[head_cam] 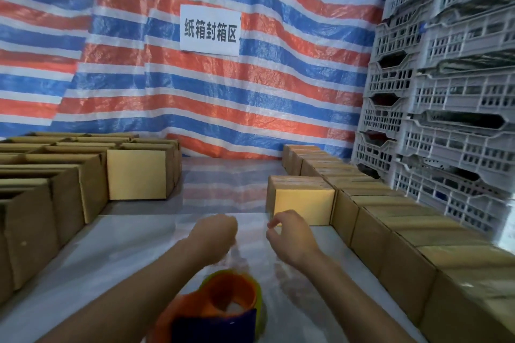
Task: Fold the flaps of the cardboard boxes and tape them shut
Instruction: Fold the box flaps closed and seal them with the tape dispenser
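Hovering over table (97,259), left hand (213,234) curled, grasp unclear through blur; right hand (289,234) loosely curled, empty. Tape dispenser (231,303) lay between forearms, open boxes (69,175) at left. Risk: forearm knocking dispenser.

Soft, even light filled the scene, and a warm bright patch lit the front of the brown cardboard box (302,207) just beyond the right hand (291,234). The glossy white table (117,253) showed pale glare. The left hand (214,234) and the orange tape dispenser (231,295) beneath it were motion-blurred. The grey plastic crates (457,131) far to the right bowed.
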